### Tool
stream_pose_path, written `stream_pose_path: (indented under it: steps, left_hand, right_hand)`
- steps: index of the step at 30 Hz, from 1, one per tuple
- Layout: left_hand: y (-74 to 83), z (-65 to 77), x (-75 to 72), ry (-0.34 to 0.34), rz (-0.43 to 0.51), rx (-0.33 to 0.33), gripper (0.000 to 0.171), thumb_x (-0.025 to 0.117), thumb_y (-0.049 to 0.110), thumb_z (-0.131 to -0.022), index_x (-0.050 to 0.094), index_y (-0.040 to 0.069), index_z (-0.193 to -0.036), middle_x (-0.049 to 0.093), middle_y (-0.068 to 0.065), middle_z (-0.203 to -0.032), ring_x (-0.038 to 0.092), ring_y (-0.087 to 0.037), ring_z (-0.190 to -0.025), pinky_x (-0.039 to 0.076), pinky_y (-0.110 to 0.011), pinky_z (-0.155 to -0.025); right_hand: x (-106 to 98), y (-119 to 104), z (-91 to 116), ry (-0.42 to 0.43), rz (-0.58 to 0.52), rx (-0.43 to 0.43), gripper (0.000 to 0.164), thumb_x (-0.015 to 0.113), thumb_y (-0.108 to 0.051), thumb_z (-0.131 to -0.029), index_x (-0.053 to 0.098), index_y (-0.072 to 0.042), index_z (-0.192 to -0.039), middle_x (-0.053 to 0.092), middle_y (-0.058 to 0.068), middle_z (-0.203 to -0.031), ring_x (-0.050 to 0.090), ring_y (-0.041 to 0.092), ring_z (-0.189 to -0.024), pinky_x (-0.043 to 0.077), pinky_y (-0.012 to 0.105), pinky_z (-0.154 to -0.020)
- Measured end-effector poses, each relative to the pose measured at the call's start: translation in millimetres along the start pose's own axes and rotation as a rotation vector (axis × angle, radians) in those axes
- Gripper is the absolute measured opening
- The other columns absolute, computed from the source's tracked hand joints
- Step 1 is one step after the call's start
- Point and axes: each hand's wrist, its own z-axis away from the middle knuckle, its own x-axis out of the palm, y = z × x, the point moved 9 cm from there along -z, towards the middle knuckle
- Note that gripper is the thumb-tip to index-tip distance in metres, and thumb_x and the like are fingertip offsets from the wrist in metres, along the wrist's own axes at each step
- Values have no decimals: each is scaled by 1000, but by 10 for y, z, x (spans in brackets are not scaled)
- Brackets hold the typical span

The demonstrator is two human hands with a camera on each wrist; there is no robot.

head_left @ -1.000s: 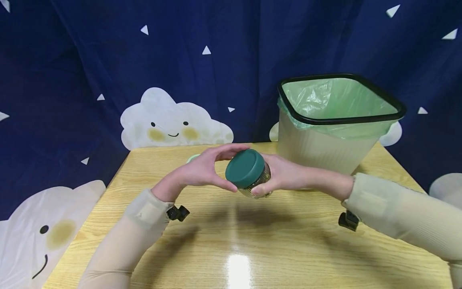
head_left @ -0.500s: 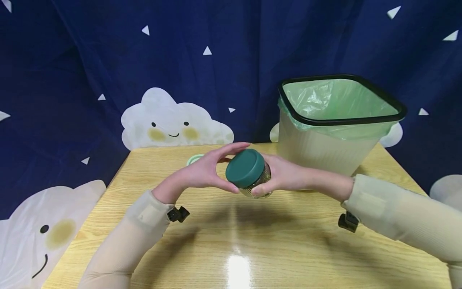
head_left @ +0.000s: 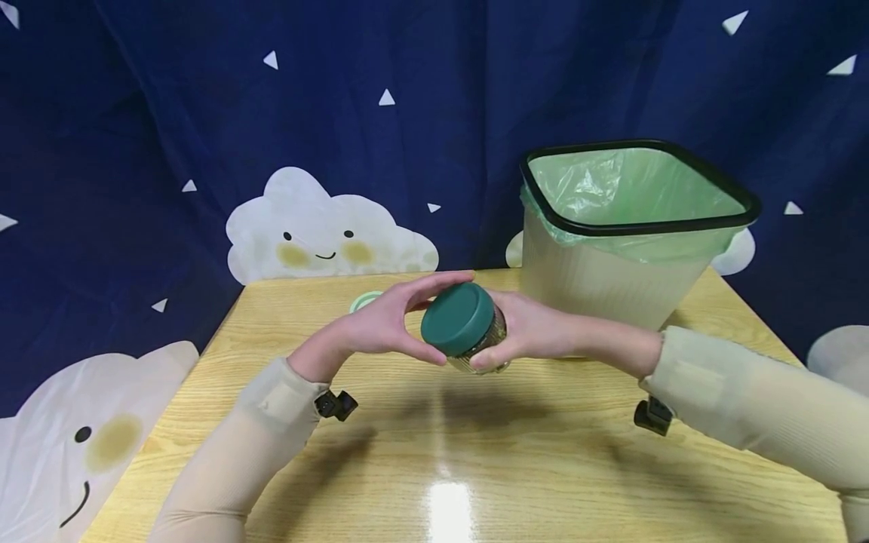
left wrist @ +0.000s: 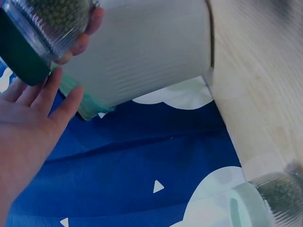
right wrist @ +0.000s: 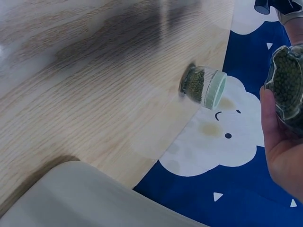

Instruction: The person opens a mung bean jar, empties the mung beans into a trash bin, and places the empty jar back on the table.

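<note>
A clear ribbed jar [head_left: 501,329] with a dark green lid [head_left: 456,318] is held tilted above the table, its lid facing left and toward the head camera. My right hand [head_left: 532,324] grips the jar's body, thumb in front. Small green beans [right wrist: 286,78] show through the glass in the right wrist view. My left hand [head_left: 380,320] spans the lid, with the thumb at its lower edge and fingers at its far side; a gap lies between palm and lid. In the left wrist view, the left fingers [left wrist: 49,90] reach the lid's edge.
A second jar [right wrist: 201,87] of green beans, with a light green lid, stands on the wooden table [head_left: 380,467] behind my left hand. A pale bin [head_left: 604,279] with a black rim and green liner stands at the back right. A blue cloud-patterned curtain [head_left: 462,136] hangs behind.
My left hand has shifted slightly at the lid, and more of the light green lid behind it shows. The right hand and the held jar stay nearly in place.
</note>
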Motion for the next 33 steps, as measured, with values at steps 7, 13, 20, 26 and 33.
stream_pose_path:
  steps: [7, 13, 20, 26, 33]
  left_hand:
    - [-32, 14, -19, 85, -77, -19, 90, 88, 10, -69, 41, 7, -146, 51, 1, -140, 48, -15, -126, 40, -41, -103]
    - [-50, 32, -26, 117, -136, -54, 89, 89, 14, -69, 44, 10, -145, 52, 3, -138, 49, -13, -123, 38, -42, -104]
    - [-61, 26, -4, 93, -136, -61, 92, 89, 17, -70, 40, 12, -148, 48, 4, -143, 44, -14, -129, 36, -43, -105]
    - [-25, 17, 43, -17, -38, -3, 102, 88, 10, -70, 30, 15, -153, 35, 5, -153, 35, -13, -137, 32, -44, -109]
    - [-26, 23, 13, -4, -6, 5, 94, 89, 8, -68, 39, 9, -148, 46, 0, -146, 44, -15, -132, 32, -39, -110]
  right_hand:
    - [-10, 26, -6, 23, 14, -2, 69, 83, -20, -75, 49, -7, -133, 63, 2, -117, 59, 19, -104, 46, 40, -94]
    - [-3, 31, -9, 27, 16, -7, 69, 83, -21, -75, 49, -7, -133, 63, 1, -117, 59, 19, -105, 46, 40, -95]
    - [-20, 43, 11, 28, 21, -3, 68, 83, -20, -74, 50, -7, -132, 63, 1, -117, 59, 19, -105, 45, 40, -95]
    - [-9, 33, 18, 8, 45, -5, 66, 82, -21, -75, 50, -6, -131, 63, 1, -116, 59, 19, -105, 45, 40, -96]
    - [18, 13, 24, -12, 50, -16, 64, 82, -23, -75, 52, -6, -129, 64, 1, -113, 60, 19, -102, 47, 40, -93]
